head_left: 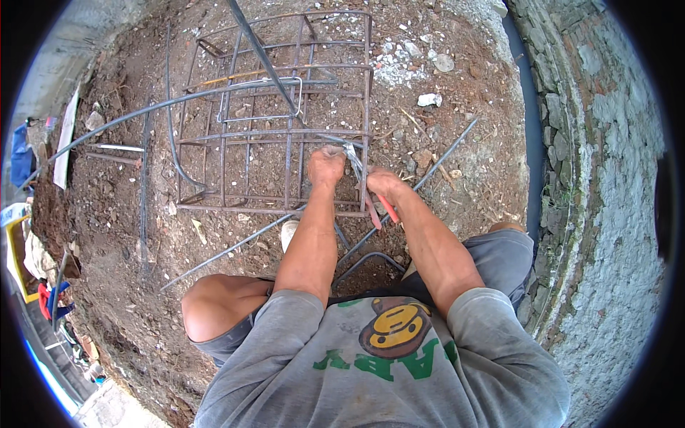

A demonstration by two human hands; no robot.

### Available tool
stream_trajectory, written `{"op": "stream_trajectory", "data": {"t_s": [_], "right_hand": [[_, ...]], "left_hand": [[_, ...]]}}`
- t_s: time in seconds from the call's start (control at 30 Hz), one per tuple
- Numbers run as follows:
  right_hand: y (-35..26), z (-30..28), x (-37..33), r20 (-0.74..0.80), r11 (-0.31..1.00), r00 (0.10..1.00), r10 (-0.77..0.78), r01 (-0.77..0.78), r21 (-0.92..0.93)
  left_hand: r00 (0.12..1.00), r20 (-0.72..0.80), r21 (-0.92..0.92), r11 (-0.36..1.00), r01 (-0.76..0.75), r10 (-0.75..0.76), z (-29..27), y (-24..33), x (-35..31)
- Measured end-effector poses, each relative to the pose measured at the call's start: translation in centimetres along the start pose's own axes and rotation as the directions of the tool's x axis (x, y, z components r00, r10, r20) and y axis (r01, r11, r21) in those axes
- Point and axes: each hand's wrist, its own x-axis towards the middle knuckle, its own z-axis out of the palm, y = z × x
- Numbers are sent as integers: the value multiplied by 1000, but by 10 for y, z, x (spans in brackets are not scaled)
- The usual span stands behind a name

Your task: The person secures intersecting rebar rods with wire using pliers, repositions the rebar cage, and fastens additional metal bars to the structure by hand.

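A rusty rebar cage (288, 164) lies on the dirt in front of me, its bars crossing in a box-shaped grid. My right hand (385, 184) is closed on pliers (354, 162) with red-orange handles, just at the cage's near right corner. The metal jaws of the pliers point up between my hands, beside a cage bar. Curled up close to those jaws is my left hand (326, 165), its fingers pressed together at the bars. What the left fingers grip is hidden.
Long steel rods (261, 55) cross over the cage. A loose bar (449, 151) lies diagonally at the right, and a bent bar (371, 257) rests between my legs. Rubble (399, 64) is scattered beyond. A rough wall (606, 192) runs along the right; a person in red (46, 299) is far left.
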Motion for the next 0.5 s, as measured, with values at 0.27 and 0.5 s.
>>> {"op": "stream_trajectory", "data": {"t_s": [0.27,0.5], "right_hand": [[-11,-8,-9,79,998,995,60,-57,-30],[-17,-15,-24,268,854,963,-33,-112,508]], "left_hand": [[997,65,-170,984,49,-38,-5,10,-5],[909,269,-455,789,412,-320,-12,38,-26]]}}
